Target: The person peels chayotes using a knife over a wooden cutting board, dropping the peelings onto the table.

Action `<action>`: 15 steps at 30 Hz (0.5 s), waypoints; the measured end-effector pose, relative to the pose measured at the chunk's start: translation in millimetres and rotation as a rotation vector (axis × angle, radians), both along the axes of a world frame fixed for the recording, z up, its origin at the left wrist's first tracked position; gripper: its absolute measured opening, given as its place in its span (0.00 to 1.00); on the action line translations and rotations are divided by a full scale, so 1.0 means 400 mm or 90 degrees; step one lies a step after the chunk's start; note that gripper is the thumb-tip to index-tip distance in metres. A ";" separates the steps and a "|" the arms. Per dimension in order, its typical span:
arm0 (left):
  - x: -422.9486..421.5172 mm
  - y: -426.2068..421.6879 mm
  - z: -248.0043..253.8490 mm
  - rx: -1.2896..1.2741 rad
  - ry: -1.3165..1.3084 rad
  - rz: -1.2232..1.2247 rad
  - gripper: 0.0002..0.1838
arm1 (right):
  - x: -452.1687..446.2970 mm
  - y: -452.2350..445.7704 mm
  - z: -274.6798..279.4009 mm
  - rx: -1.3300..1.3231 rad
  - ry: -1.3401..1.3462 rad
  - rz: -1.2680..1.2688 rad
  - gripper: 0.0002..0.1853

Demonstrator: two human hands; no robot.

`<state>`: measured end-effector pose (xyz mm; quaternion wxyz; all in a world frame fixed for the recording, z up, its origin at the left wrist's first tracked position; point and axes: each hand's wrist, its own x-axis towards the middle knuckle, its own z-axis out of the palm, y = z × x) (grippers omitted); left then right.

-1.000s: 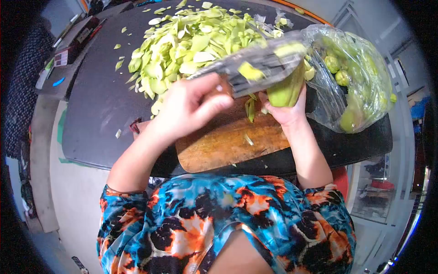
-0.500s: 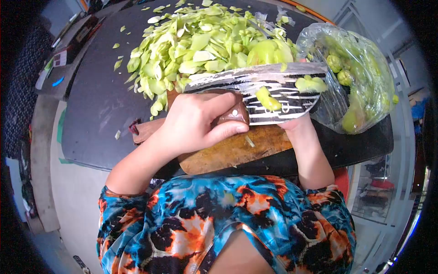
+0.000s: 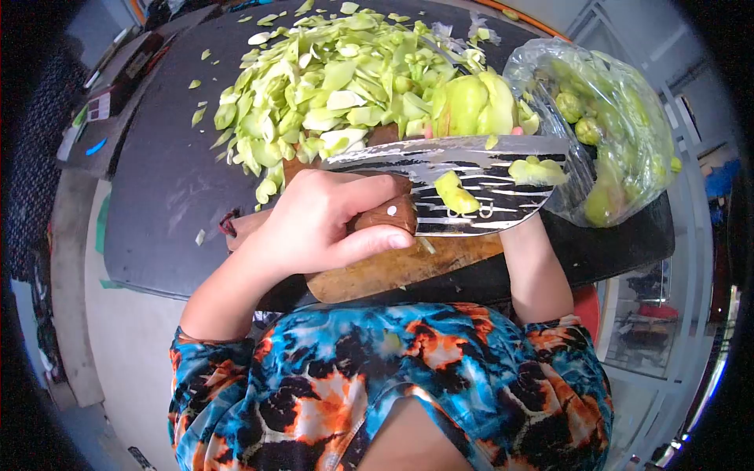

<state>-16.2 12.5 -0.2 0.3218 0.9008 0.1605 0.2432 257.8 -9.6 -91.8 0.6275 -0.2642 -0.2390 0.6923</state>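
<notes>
My left hand is closed around the brown wooden handle of a broad-bladed knife. The blade points right, with green scraps stuck to its dark, streaked face. Behind it, my right hand is largely hidden. Its fingertips show at both sides of a pale green chayote, which it grips just beyond the blade's far edge. Below both hands lies a wooden cutting board. Past the knife rises a large heap of sliced green pieces.
At right, a clear plastic bag holds several green vegetables. Everything rests on a dark table, with loose slices scattered at the heap's left. A red object shows below the table's right front edge.
The knife has shifted slightly toward me and left in my left hand, its far edge now lower. More of the chayote and my right fingertips show above the blade.
</notes>
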 end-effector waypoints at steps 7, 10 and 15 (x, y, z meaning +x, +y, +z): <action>-0.009 -0.005 0.024 0.126 -0.034 0.045 0.25 | 0.016 0.005 0.016 0.037 0.013 0.005 0.31; 0.003 -0.017 0.029 0.160 -0.024 0.058 0.24 | 0.001 -0.006 0.018 0.056 -0.011 0.008 0.30; 0.016 -0.017 0.012 0.188 -0.058 0.048 0.24 | 0.000 -0.009 0.010 0.055 0.013 0.007 0.29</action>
